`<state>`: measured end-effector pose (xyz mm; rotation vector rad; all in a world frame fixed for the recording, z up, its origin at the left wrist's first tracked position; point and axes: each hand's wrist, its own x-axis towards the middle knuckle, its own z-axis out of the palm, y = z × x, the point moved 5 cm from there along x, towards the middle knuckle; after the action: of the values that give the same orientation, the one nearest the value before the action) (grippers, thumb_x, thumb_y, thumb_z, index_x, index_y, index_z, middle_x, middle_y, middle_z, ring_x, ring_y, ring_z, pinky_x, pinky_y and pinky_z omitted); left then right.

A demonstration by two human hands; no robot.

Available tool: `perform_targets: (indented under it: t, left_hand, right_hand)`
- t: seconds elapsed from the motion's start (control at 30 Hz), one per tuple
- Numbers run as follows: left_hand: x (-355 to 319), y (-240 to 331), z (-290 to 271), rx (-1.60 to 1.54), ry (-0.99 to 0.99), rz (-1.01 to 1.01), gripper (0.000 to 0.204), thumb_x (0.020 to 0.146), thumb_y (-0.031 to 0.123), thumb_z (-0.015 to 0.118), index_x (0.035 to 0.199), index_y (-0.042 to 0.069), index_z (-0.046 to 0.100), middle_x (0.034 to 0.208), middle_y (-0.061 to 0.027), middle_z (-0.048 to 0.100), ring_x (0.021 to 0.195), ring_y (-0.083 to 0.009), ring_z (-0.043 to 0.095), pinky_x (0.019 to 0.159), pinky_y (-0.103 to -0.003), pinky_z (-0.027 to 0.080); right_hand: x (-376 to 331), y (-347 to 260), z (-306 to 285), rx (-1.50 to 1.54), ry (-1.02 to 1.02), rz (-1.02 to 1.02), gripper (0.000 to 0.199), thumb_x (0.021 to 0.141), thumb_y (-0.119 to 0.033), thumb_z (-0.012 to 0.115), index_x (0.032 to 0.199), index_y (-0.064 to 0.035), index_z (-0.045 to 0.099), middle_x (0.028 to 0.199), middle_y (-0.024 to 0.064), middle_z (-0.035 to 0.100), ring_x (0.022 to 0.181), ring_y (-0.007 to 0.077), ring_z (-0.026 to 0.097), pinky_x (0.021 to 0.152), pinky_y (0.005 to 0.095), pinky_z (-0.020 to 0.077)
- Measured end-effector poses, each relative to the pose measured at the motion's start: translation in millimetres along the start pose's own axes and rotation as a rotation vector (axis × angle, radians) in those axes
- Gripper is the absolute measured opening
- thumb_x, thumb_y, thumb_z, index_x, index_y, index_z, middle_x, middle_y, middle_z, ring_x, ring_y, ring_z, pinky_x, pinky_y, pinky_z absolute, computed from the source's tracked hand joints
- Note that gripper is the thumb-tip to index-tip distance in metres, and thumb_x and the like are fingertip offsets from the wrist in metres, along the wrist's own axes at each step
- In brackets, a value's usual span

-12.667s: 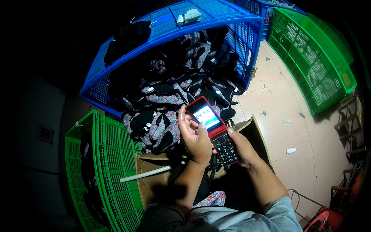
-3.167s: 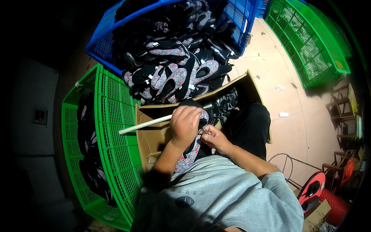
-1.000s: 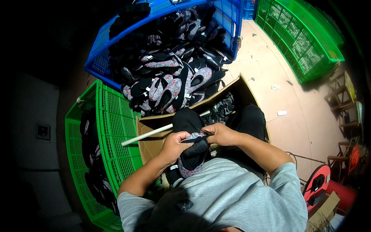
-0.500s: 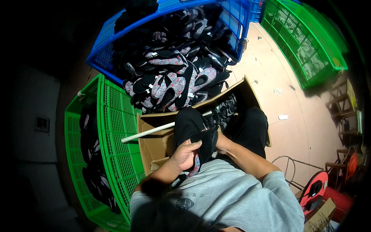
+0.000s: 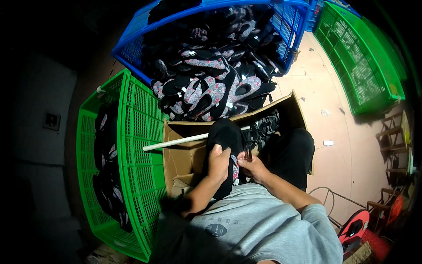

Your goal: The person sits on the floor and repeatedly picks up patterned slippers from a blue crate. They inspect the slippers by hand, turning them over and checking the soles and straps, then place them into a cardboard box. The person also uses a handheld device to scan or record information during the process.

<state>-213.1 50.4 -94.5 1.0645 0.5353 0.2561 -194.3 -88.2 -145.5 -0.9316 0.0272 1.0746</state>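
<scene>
Over my lap I hold a black fabric slipper (image 5: 234, 165) with a grey and red floral lining and a small white tag. My left hand (image 5: 217, 163) is closed round its left side, thumb pointing up. At its right edge my right hand (image 5: 252, 166) pinches, fingers closed. A small dark brown thing shows by the right fingertips; I cannot make out what it is. In front of my knees, a blue crate (image 5: 169, 22) is heaped with similar slippers (image 5: 215, 93), floral and black, some with white tags.
An open cardboard box (image 5: 178, 155) surrounds my legs, with crumpled black material (image 5: 266, 125) in it. Across it lies a pale rod (image 5: 176, 143). A green crate (image 5: 140, 176) with dark slippers stands left; another green crate (image 5: 358, 66) stands far right. Wooden racks (image 5: 392, 140) line the right.
My hands have drawn apart, the right one moving out from behind the slipper to its right edge. The slipper has turned, showing more floral lining. The whole view has shifted slightly.
</scene>
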Motion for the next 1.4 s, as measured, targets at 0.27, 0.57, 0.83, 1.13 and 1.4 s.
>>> perform_targets:
  t: [0.27,0.57,0.83,1.13,1.4]
  left_hand:
    - [1,0,4,0.056,-0.037,0.072,0.047,0.091,-0.007,0.047,0.137,-0.005,0.045,0.14,-0.0137,0.05,0.128,-0.019,0.047,0.109,-0.031,0.034]
    - [-10,-1,-5,0.484,-0.081,0.106,0.038,0.093,-0.003,0.056,0.13,-0.007,0.052,0.127,-0.0162,0.06,0.115,-0.0197,0.06,0.098,-0.03,0.047]
    - [1,77,-13,1.053,-0.01,0.62,0.03,0.079,-0.003,0.07,0.108,0.001,0.065,0.105,-0.0118,0.061,0.093,-0.0241,0.061,0.077,-0.031,0.052]
    - [5,55,-19,0.968,-0.061,0.564,0.018,0.074,-0.006,0.068,0.088,0.0,0.058,0.088,-0.0096,0.056,0.072,-0.0209,0.059,0.066,-0.03,0.049]
    - [-8,59,-28,1.156,0.095,0.799,0.019,0.071,-0.007,0.063,0.086,0.001,0.055,0.084,-0.0128,0.053,0.071,-0.0273,0.056,0.066,-0.035,0.048]
  right_hand:
    - [0,1,5,-0.079,-0.015,0.07,0.025,0.084,-0.014,0.079,0.092,-0.0147,0.055,0.073,-0.0102,0.048,0.057,0.0013,0.04,0.049,0.0191,0.0295]
    - [0,11,-2,-0.386,0.155,-0.222,0.017,0.086,-0.001,0.069,0.098,-0.0068,0.058,0.079,-0.0077,0.053,0.071,0.0043,0.047,0.064,0.0222,0.0413]
    - [5,5,3,-0.456,0.144,-0.257,0.017,0.088,0.0,0.065,0.104,-0.0028,0.059,0.082,-0.0048,0.056,0.073,0.005,0.049,0.066,0.0225,0.043]
    - [7,18,-14,-0.27,0.213,-0.103,0.018,0.09,-0.002,0.067,0.106,-0.0022,0.061,0.089,-0.002,0.066,0.076,0.0069,0.058,0.07,0.0253,0.0492]
    - [11,21,-19,-0.203,0.203,-0.019,0.01,0.09,-0.004,0.067,0.098,-0.0031,0.061,0.078,0.0008,0.064,0.06,0.0086,0.057,0.056,0.0246,0.0487]
